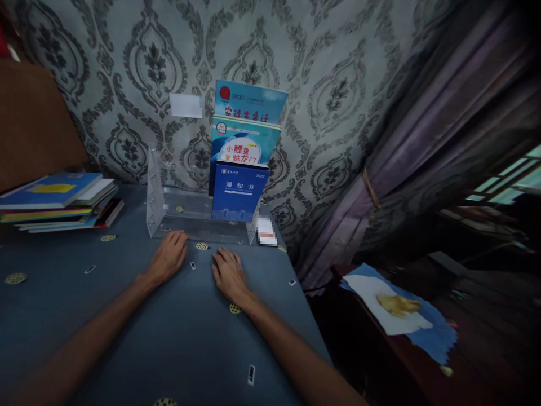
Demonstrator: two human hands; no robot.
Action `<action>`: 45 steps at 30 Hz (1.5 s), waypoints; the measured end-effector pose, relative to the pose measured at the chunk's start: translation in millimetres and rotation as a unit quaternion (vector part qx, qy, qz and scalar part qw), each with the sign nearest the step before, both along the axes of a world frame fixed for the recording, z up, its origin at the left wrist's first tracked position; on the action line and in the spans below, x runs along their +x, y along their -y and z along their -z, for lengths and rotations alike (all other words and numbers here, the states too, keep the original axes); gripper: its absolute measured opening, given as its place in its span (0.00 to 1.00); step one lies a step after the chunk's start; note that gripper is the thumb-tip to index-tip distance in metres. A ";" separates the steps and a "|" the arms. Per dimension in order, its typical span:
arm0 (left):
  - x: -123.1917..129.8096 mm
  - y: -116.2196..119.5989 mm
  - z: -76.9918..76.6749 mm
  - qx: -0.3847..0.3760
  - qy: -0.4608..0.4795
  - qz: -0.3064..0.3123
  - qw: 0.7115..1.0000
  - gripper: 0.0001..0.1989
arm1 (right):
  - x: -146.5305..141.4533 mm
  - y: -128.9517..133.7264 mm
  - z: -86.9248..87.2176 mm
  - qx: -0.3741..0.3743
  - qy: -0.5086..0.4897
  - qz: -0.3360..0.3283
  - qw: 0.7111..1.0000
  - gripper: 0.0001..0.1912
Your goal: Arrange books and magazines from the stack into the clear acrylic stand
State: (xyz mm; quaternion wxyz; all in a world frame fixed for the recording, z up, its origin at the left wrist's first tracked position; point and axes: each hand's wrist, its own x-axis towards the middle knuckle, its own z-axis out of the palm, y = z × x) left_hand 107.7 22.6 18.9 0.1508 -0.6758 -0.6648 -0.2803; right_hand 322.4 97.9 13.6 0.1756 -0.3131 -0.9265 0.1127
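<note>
My left hand [169, 255] rests on the table by the front left of a clear plastic book rack [186, 226], its fingers lying forward and holding nothing. Just in front of the rack, my right hand [230, 272] lies palm down with fingers loosely spread. On the rack's right side stand a dark blue booklet [240, 194] in the front tier, a teal picture book [247, 144] behind it, and a light blue book [253, 104] at the back. The rack's left side holds no books.
A stack of books [63, 197] lies at the table's left. Beside the rack's right end is a small white and red item [266, 231], blurred out. A purple curtain [359, 180] hangs at right, above a blue cloth [435, 338] with stained white paper [367, 296].
</note>
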 end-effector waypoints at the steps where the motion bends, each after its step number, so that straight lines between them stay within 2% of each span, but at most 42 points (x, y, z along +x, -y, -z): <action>1: 1.0 0.1 0.2 -0.001 -0.001 0.003 1.000 0.12 | -0.2 0.4 0.1 0.002 -0.001 0.002 1.000 0.20; 4: 4.0 0.1 0.8 -0.012 0.000 0.015 1.000 0.12 | -0.6 1.5 -0.3 0.009 -0.001 0.006 1.000 0.20; 9: 6.0 1.5 0.2 -0.085 -0.002 0.021 0.996 0.13 | 0.7 2.1 -2.6 0.005 0.009 0.003 1.000 0.20; 12: 2.3 4.6 -3.8 -0.122 -0.017 -0.010 0.992 0.15 | 2.0 1.4 -2.6 0.005 0.004 0.000 1.000 0.20; 17: -13.7 18.5 -17.1 -0.197 -0.068 -0.099 0.973 0.16 | 3.3 -0.4 -2.0 -0.002 0.005 -0.001 1.000 0.20; 21: -34.1 39.4 -28.8 -0.225 -0.080 -0.153 0.959 0.16 | 3.4 -2.6 -2.0 -0.006 0.008 -0.006 1.000 0.20; 26: -70.5 70.6 -51.3 -0.228 -0.094 -0.258 0.934 0.16 | 2.7 -6.5 3.3 -0.002 0.007 -0.013 1.000 0.21; 31: -117.2 94.4 -84.2 -0.104 -0.146 -0.358 0.917 0.14 | 1.5 -9.6 10.4 0.023 -0.013 -0.018 0.999 0.20; 34: -144.9 102.4 -101.1 -0.063 -0.147 -0.406 0.900 0.15 | 1.3 -9.8 11.0 0.023 -0.011 -0.017 1.000 0.20; 37: -168.3 106.3 -110.6 -0.059 -0.115 -0.419 0.899 0.18 | 2.0 -9.7 10.3 0.024 -0.012 -0.020 0.999 0.20; 40: -184.7 107.4 -114.1 -0.100 -0.089 -0.422 0.897 0.15 | 2.9 -9.7 9.5 0.028 -0.015 -0.025 0.999 0.20; 45: -192.2 108.0 -118.6 -0.162 -0.104 -0.425 0.884 0.18 | 2.4 -9.2 7.1 0.022 0.002 -0.024 0.999 0.20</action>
